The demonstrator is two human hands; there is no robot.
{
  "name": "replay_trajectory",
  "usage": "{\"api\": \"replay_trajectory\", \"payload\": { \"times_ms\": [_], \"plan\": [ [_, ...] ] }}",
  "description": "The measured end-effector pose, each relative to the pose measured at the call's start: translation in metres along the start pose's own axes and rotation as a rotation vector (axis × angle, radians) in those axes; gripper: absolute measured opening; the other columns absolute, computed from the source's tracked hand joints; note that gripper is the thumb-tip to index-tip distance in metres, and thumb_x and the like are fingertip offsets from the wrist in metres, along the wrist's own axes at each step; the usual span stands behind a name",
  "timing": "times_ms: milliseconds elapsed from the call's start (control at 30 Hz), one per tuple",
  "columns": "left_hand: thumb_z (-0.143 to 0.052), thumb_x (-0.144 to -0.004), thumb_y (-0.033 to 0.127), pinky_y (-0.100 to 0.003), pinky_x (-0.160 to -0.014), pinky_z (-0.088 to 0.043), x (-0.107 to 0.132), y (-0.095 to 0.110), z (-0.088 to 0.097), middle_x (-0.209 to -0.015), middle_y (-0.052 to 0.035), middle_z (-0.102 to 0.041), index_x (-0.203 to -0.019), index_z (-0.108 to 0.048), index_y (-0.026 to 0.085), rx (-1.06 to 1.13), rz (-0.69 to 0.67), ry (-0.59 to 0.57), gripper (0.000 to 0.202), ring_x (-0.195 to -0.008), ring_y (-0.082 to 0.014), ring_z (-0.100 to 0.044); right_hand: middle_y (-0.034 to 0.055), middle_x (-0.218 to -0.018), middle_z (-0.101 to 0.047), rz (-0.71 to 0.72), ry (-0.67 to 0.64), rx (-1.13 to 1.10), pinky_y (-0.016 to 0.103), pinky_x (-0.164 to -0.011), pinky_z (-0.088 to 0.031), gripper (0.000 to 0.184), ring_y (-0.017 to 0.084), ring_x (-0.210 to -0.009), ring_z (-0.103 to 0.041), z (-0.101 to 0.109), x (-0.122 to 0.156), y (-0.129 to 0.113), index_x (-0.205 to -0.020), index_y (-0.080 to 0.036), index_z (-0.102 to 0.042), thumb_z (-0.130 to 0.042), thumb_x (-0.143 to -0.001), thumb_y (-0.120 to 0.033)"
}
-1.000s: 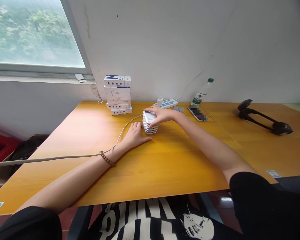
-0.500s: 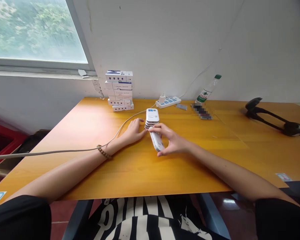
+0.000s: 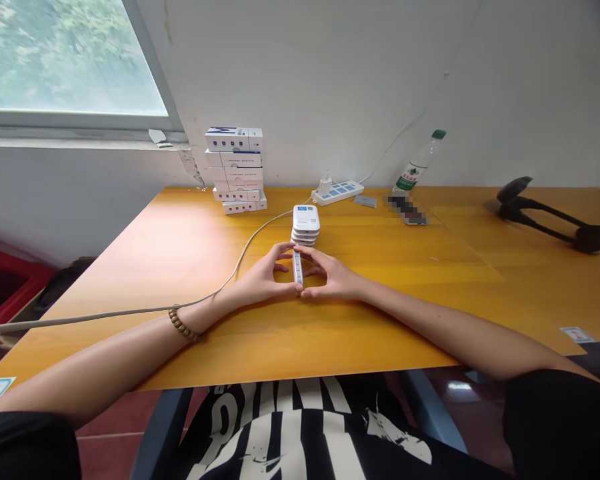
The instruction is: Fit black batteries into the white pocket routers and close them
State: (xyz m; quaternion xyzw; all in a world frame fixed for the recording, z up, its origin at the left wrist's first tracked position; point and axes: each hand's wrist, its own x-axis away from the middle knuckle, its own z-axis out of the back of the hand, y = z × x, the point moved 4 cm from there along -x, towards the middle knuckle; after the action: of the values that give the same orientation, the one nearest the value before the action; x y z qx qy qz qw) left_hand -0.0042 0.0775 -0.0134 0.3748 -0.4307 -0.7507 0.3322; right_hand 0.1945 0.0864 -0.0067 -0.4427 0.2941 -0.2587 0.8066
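A narrow white oblong device (image 3: 298, 267) stands on its edge on the table, just in front of a stack of flat white devices (image 3: 306, 223) with a blue-marked label on top. My left hand (image 3: 263, 280) and my right hand (image 3: 327, 280) meet around it, and the fingertips of both pinch it from either side. Its lower end is partly hidden by my thumbs. A beaded bracelet (image 3: 183, 325) circles my left wrist, and a pale cable (image 3: 105, 315) runs past that arm.
The orange wooden table (image 3: 380, 300) also holds a tall pile of white boxes (image 3: 235, 170), a white power strip (image 3: 337, 193), a plastic bottle (image 3: 417, 163), a phone (image 3: 407, 210) and a black stand (image 3: 555, 223). A wall runs behind the table. A red crate (image 3: 5, 287) sits low at left.
The oblong device, earlier flat in my right hand, now stands on edge between both hands. My left hand has come over to it from beside the stack, and the stack stays in place.
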Motion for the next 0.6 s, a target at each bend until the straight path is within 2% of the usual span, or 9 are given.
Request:
{"api": "replay_trajectory", "payload": {
  "times_ms": [67,133,300,467,600],
  "plan": [
    [-0.095,-0.077,0.041,-0.055,-0.112,-0.059,0.001,0.001,0.002,-0.157,-0.0181,-0.058,-0.153,-0.047,0.028,0.010,-0.004,0.003,0.091,-0.150,-0.0389,-0.054,0.0145,-0.173,-0.045,-0.001,-0.042,-0.045,0.054,-0.114,-0.058,0.093,0.035,-0.140,-0.066,-0.003,0.004,-0.006,-0.170,-0.031,-0.036,-0.083,-0.090,-0.039],
    [-0.098,-0.072,0.042,-0.055,-0.111,-0.061,0.003,0.003,0.002,-0.155,-0.0186,-0.060,-0.153,-0.049,0.026,-0.026,-0.009,0.018,0.096,-0.150,-0.0405,-0.054,0.0136,-0.171,-0.048,-0.011,-0.044,-0.076,0.054,-0.117,-0.056,0.092,0.035,-0.144,-0.063,-0.006,0.007,-0.013,-0.173,-0.030,-0.032,-0.077,-0.093,-0.033],
    [-0.097,-0.073,0.041,-0.055,-0.109,-0.064,0.007,0.009,-0.002,-0.148,-0.0158,-0.063,-0.150,-0.056,0.026,-0.098,-0.040,0.090,0.089,-0.140,-0.0381,-0.062,0.0124,-0.161,-0.061,-0.075,0.018,-0.102,0.056,-0.118,-0.056,0.095,0.035,-0.140,-0.066,-0.014,0.011,-0.023,-0.172,-0.026,-0.034,-0.077,-0.088,-0.025],
    [-0.094,-0.072,0.037,-0.055,-0.108,-0.066,0.012,0.014,-0.008,-0.148,-0.0142,-0.060,-0.149,-0.057,0.026,-0.092,-0.046,0.139,0.085,-0.139,-0.0365,-0.063,0.0126,-0.163,-0.059,-0.138,0.071,-0.172,0.055,-0.116,-0.058,0.094,0.035,-0.142,-0.065,-0.019,0.010,-0.032,-0.168,-0.024,-0.043,-0.078,-0.081,-0.018],
    [-0.092,-0.070,0.032,-0.055,-0.109,-0.065,0.016,0.020,-0.014,-0.147,-0.0128,-0.058,-0.149,-0.057,0.028,-0.084,-0.012,0.173,0.086,-0.138,-0.0366,-0.063,0.0108,-0.163,-0.058,-0.162,0.077,-0.208,0.051,-0.112,-0.062,0.096,0.035,-0.146,-0.061,-0.022,0.012,-0.042,-0.167,-0.028,-0.045,-0.076,-0.078,-0.014]
  ]
}}
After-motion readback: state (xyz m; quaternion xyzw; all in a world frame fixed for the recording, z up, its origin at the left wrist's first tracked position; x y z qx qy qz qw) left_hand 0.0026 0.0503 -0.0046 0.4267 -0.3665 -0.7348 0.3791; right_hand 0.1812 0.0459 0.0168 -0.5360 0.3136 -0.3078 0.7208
